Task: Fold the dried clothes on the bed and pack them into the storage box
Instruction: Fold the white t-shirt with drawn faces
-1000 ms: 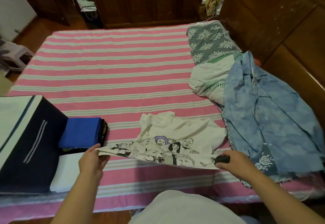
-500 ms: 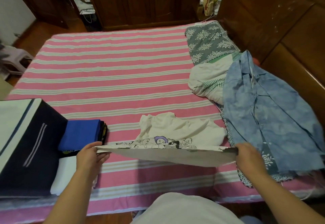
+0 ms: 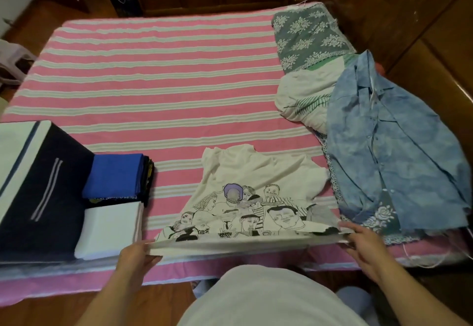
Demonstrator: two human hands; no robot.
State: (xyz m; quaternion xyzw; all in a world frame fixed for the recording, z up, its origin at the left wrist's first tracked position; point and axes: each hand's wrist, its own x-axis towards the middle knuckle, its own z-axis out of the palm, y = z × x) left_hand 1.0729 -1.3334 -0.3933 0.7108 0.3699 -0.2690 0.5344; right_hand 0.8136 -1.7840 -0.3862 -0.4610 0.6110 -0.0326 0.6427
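The white T-shirt with the drawn faces lay at about 5 o'clock on the pink striped bed, its near hem lifted and stretched taut between both hands. The left hand pinched the hem's corner at 7 o'clock, fingers curled round the cloth. The right hand pinched the opposite corner at 5 o'clock, thumb on top of the fabric. The shirt's far part rested crumpled on the sheet.

At 9 o'clock sat the dark storage box with its pale lid open to the left. Just beside it at 8 o'clock lay a folded blue garment on a dark stack, and nearer, a folded white piece. At 3 o'clock a blue denim shirt was spread unfolded, overlapping a white quilt and a grey floral pillow toward 1 o'clock.
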